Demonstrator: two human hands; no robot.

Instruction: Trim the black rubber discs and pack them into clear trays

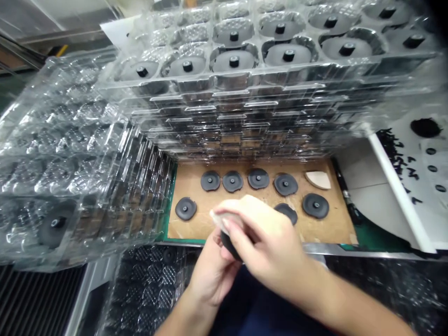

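My left hand [210, 275] comes up from below and grips a black round disc [229, 247] from underneath. My right hand [266, 238] lies over the disc, fingers closed on a pale cloth or pad [219, 220] pressed to its top. Both hands hover at the front edge of a brown board [332, 224]. Several dark grey discs with centre hubs lie on that board in two rows, such as one disc [185, 208] at the left and another disc [315, 205] at the right. One disc [287, 212] is half hidden behind my right hand.
A tall stack of clear plastic trays [245, 121] holding discs rises behind the board. More clear trays [70, 163] lean at the left. A pale wedge-shaped pad [318, 179] lies on the board's far right. A white surface [416, 168] with black bits stands at right.
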